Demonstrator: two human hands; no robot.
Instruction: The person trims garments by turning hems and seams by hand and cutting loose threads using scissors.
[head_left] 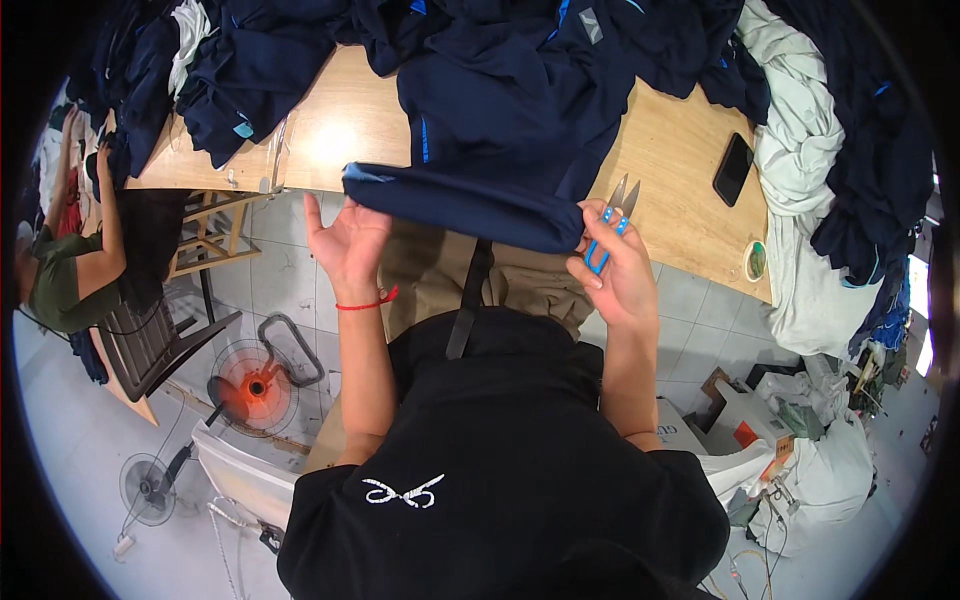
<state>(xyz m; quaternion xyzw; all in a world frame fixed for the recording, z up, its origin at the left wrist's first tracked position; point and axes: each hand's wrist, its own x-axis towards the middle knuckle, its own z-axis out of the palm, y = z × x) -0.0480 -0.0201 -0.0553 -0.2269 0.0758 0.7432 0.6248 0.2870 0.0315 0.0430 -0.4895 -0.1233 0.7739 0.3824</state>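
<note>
A navy blue garment (500,110) lies over the wooden table, and its near end, a folded tube of cloth (460,205), hangs over the front edge between my hands. My left hand (350,240) is palm up with the thumb spread wide; its fingertips are hidden behind the cloth's left end, where a lighter blue patch shows. In my right hand (622,265) is a pair of scissors (605,240) with blue handles, blades pointing away from me and slightly parted. The thumb and fingers of that hand also touch the right end of the cloth.
More navy garments (250,80) heap along the table's (680,170) far side. A black phone (733,170), a tape roll (755,261) and white cloth (800,150) lie at right. At left are a person (75,260), a chair (165,330) and fans (255,388).
</note>
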